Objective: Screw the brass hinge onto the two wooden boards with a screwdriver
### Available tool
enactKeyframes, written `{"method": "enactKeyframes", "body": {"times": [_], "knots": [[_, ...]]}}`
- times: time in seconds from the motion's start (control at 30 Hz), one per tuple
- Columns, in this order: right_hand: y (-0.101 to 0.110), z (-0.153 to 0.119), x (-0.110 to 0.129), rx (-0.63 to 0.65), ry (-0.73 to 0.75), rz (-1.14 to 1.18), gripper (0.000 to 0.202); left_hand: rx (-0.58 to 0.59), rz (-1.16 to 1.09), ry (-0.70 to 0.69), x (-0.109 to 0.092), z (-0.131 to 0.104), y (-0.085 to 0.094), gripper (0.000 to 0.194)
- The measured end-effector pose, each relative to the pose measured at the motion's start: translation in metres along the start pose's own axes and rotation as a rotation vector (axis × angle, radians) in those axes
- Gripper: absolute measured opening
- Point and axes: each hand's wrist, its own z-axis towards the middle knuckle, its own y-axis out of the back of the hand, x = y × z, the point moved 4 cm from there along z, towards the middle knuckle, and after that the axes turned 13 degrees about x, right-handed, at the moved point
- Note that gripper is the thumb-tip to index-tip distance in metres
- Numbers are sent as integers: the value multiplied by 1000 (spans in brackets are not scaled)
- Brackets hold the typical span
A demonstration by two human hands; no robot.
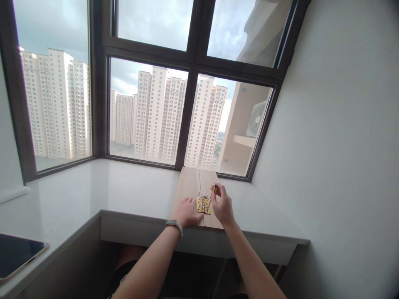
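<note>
Two wooden boards (188, 182) lie side by side on the white sill, with a thin seam between them. A brass-coloured hinge (203, 205) lies open across the seam, several small dark spots on its leaves. My left hand (187, 212) rests flat on the left board, fingers spread, its thumb by the hinge's lower edge. Above the hinge's right side, my right hand (222, 203) is closed around a small yellow and black screwdriver (215, 189), whose thin shaft slants down to the right leaf. A few small dark pieces, too small to name, lie near the hinge's top edge.
The white sill (134, 187) runs under the boards and bends toward me at the left. A tablet-like device (18, 254) with a dark screen lies at the far left. Dark-framed windows stand behind the sill, and a white wall rises at the right.
</note>
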Motion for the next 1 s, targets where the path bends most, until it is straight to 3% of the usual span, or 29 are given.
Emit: {"method": "enactKeyframes", "body": {"times": [0.23,0.5,0.77,1.0], "knots": [[3,-2,6,-45,49,-230,30,10,-18,2,-1,-1,3,64],[-1,1,3,30,29,-29,35,-1,-16,-1,-2,-2,2,67],[3,-1,5,-57,27,-209,31,19,-23,8,-1,-1,2,65],[2,-1,3,6,26,-128,30,-4,-23,-13,0,0,0,66]]}}
